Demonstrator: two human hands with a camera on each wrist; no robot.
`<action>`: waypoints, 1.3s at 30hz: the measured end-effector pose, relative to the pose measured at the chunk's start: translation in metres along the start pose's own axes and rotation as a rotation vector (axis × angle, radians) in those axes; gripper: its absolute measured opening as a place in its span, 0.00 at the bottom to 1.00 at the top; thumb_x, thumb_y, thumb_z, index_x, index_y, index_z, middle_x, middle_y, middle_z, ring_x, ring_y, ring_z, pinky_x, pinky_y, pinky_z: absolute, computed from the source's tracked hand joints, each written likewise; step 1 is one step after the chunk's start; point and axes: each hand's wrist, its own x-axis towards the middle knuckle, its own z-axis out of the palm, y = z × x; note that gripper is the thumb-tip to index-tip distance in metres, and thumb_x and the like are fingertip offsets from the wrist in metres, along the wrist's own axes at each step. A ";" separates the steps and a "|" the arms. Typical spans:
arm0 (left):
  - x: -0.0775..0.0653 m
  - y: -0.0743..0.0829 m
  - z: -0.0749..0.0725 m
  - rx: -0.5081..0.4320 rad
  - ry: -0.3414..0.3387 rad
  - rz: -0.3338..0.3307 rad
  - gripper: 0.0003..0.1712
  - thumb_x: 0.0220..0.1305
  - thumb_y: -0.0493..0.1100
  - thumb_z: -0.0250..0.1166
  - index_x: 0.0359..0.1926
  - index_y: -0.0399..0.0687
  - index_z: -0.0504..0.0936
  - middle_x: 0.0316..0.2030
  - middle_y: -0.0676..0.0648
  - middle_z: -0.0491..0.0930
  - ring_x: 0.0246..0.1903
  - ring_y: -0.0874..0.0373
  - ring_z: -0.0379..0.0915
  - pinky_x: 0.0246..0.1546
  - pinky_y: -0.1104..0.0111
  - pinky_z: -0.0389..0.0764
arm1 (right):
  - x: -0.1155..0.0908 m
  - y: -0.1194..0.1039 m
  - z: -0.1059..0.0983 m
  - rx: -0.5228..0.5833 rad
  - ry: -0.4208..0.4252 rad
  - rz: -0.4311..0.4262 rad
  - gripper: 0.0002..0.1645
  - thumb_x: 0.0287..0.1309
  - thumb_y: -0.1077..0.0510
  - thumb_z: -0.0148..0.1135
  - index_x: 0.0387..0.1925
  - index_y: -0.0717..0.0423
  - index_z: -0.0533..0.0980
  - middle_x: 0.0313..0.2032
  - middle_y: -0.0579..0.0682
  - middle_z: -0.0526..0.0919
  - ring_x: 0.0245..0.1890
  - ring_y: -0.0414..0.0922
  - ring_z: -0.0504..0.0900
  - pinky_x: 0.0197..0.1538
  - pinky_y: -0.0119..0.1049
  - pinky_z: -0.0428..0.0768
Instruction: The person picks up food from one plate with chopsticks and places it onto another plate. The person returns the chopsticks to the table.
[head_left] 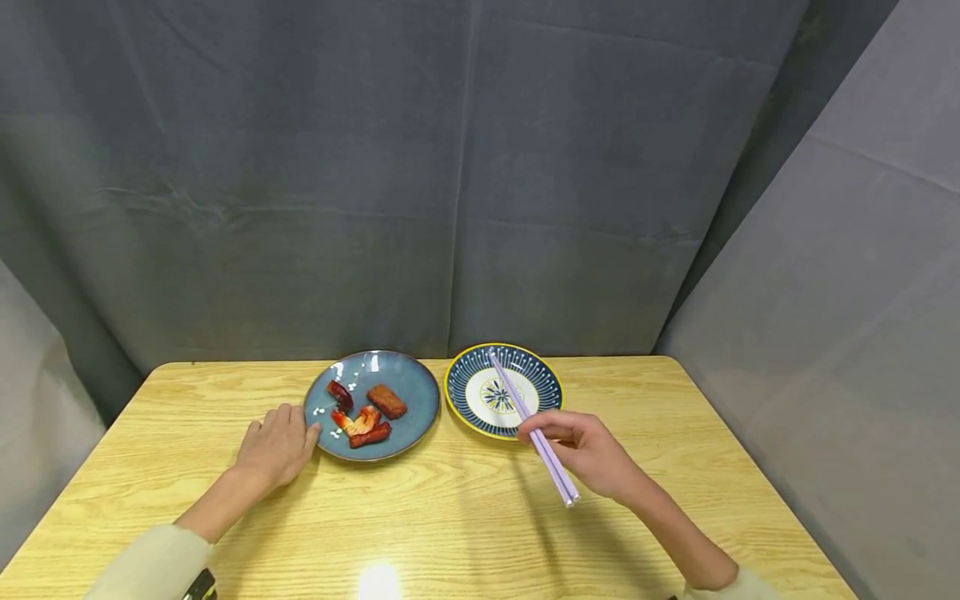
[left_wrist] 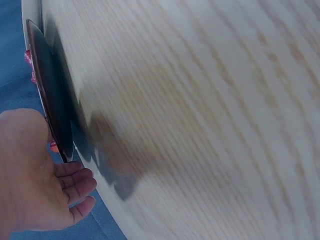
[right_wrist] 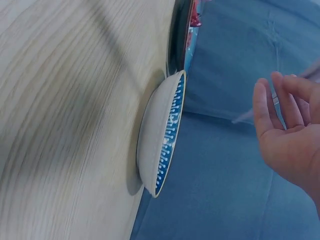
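Head: the right hand [head_left: 588, 454] pinches chopsticks [head_left: 557, 471], their tips ahead over a bowl [head_left: 540, 382]; left of that grip, the left hand [head_left: 277, 443] touches a plate [head_left: 416, 421] of food [head_left: 386, 401]. Left wrist: relaxed fingers [left_wrist: 80, 190]; nudging might slide the plate. Right wrist: bowl below; a slack pinch might drop the chopsticks.

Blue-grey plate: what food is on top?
A dark red piece, a flat brown slab, an orange-and-white piece and a reddish-brown stick. The blue-grey plate directly beneath them is covered, not visible.
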 end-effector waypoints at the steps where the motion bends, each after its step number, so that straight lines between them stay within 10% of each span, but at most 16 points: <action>1: 0.000 0.000 0.000 0.002 0.002 0.004 0.19 0.76 0.48 0.51 0.39 0.33 0.69 0.31 0.44 0.63 0.33 0.46 0.65 0.34 0.53 0.65 | 0.001 -0.001 0.001 0.010 0.003 -0.014 0.11 0.66 0.70 0.59 0.49 0.66 0.80 0.45 0.62 0.83 0.44 0.44 0.84 0.46 0.37 0.81; 7: 0.000 0.000 -0.001 0.011 0.002 0.014 0.19 0.76 0.48 0.50 0.37 0.33 0.68 0.31 0.43 0.63 0.33 0.47 0.65 0.34 0.53 0.66 | 0.008 -0.008 0.008 0.098 0.001 -0.163 0.10 0.64 0.74 0.59 0.46 0.70 0.77 0.41 0.51 0.85 0.40 0.40 0.83 0.44 0.37 0.82; 17: 0.001 0.001 -0.001 0.012 -0.014 0.006 0.19 0.77 0.48 0.50 0.39 0.33 0.69 0.32 0.43 0.64 0.34 0.45 0.66 0.35 0.52 0.66 | 0.016 -0.018 0.019 0.063 0.058 -0.322 0.10 0.61 0.81 0.54 0.40 0.71 0.76 0.35 0.66 0.80 0.37 0.39 0.81 0.40 0.33 0.82; 30: -0.001 0.001 -0.002 0.009 -0.012 0.002 0.19 0.76 0.48 0.50 0.40 0.32 0.69 0.31 0.43 0.64 0.34 0.46 0.65 0.35 0.52 0.66 | 0.024 -0.021 0.031 0.101 0.155 -0.075 0.08 0.62 0.72 0.49 0.34 0.68 0.76 0.34 0.61 0.80 0.37 0.48 0.81 0.45 0.39 0.81; 39: 0.000 0.001 -0.001 0.012 -0.013 0.002 0.19 0.77 0.48 0.49 0.40 0.32 0.69 0.32 0.43 0.63 0.34 0.46 0.65 0.35 0.51 0.67 | 0.030 -0.020 0.034 0.096 0.197 -0.012 0.25 0.78 0.58 0.39 0.32 0.71 0.76 0.30 0.60 0.79 0.34 0.45 0.80 0.43 0.38 0.82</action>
